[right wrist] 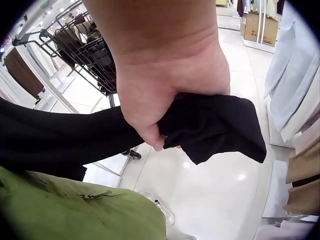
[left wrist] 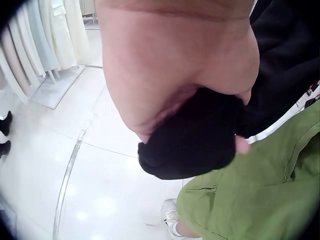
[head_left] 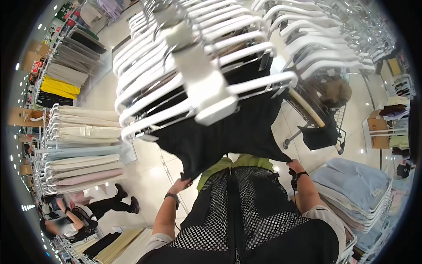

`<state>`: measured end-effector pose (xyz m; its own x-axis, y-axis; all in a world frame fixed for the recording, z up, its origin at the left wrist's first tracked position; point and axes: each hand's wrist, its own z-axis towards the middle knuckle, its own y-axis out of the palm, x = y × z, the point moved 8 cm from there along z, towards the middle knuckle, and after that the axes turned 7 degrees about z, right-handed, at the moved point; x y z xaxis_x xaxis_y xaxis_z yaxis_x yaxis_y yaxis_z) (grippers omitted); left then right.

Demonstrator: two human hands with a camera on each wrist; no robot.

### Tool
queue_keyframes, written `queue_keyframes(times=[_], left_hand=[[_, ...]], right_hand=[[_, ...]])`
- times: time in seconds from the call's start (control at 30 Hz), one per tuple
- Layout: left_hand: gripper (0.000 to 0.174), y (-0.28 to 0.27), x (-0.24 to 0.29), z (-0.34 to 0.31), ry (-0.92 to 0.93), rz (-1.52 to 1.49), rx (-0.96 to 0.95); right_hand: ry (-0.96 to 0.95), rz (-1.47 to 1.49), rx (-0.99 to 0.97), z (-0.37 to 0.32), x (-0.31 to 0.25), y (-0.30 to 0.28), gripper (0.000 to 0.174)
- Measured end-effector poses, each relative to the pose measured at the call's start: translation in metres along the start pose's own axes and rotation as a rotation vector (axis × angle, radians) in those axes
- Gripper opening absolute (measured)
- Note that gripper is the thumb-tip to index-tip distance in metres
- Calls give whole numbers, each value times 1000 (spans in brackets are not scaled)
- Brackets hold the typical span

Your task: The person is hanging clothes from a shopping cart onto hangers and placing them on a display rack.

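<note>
- Clamping the left hand [head_left: 181, 184] on the lower left corner of the black garment [head_left: 228, 127], with cloth bunched tight inside the curled fingers.
- Clamping the right hand [head_left: 293, 167] on the lower right corner of the same garment, leaving a loose flap sticking out past the fist in the right wrist view.
- Holding the garment spread between both hands, mid-scene, just above the green shorts [head_left: 233, 163].
- Hanging the garment's top edge among the white hangers [head_left: 246, 88] on the crowded rack, far of both hands.
- Standing on the pale glossy floor [head_left: 145, 176].
- Seeing a wire cart [head_left: 339, 118] far right, well apart from the right hand.
- Seeing stacked folded clothes [head_left: 83, 127] on the left and a blue folded stack [head_left: 351, 180] near right, just beside the right forearm.
</note>
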<state>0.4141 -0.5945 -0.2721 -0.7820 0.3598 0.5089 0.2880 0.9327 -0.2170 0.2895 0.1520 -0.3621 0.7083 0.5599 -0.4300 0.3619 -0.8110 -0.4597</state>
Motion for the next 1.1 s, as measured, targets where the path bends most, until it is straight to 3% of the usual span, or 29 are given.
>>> queue_keyframes(times=[0.03, 0.13, 0.2, 0.23, 0.3, 0.37, 0.43, 0.47, 0.53, 0.57, 0.63, 0.7, 0.77, 0.83, 0.9, 0.93, 1.0, 1.03, 1.1], left_hand=[[49, 0, -5, 0, -94, 50, -7], [54, 16, -16, 6, -86, 113, -67], [62, 24, 0, 1, 105, 54, 26], [62, 23, -1, -3, 108, 45, 19], [68, 22, -11, -3, 158, 404, 16], [78, 23, -40, 4, 31, 808, -41], [78, 33, -102, 32, -15, 742, -90], [78, 39, -101, 19, -13, 722, -98], [67, 47, -73, -9, 35, 742, 109], [67, 52, -75, -13, 33, 729, 100], [52, 73, -66, -16, 156, 299, -49], [44, 73, -62, -17, 110, 177, 29], [35, 66, -67, -17, 61, 45, 118], [20, 57, -58, -16, 181, -242, 174], [18, 47, -61, -14, 227, -263, 230], [22, 53, -60, -8, 191, -347, 215], [38, 56, -53, -13, 73, -349, 223], [44, 51, -57, -14, 167, -233, 295], [66, 55, -62, -16, 203, -28, 212]], right_hand=[[-10, 68, 25, 2, 6, -5, 36], [-19, 13, 88, -14, 9, -7, 39], [2, 31, 82, -11, 29, -10, 40], [-6, 90, 109, -21, 41, -10, 41], [-26, 65, 145, -31, 69, -13, 41], [54, -13, 141, -59, 68, -20, 39], [-12, -176, 211, -76, 60, -32, 38], [-10, -197, 215, -88, 53, -39, 38], [9, -278, 134, -91, 54, -47, 39], [14, -293, 134, -90, 58, -52, 39], [-11, -266, 261, -80, 55, -72, 37], [-35, -261, 295, -84, 21, -80, 36], [-188, -246, 279, -77, -12, -76, 34], [-261, -297, 201, -55, -35, -63, 32], [-337, -245, 151, -33, -69, -42, 31], [-82, 26, -23, -49, -98, -27, 31], [-221, -85, -63, -19, -135, -7, 32], [-345, -201, -91, -13, -158, 5, 34], [-342, -136, -151, -11, -196, 25, 37]])
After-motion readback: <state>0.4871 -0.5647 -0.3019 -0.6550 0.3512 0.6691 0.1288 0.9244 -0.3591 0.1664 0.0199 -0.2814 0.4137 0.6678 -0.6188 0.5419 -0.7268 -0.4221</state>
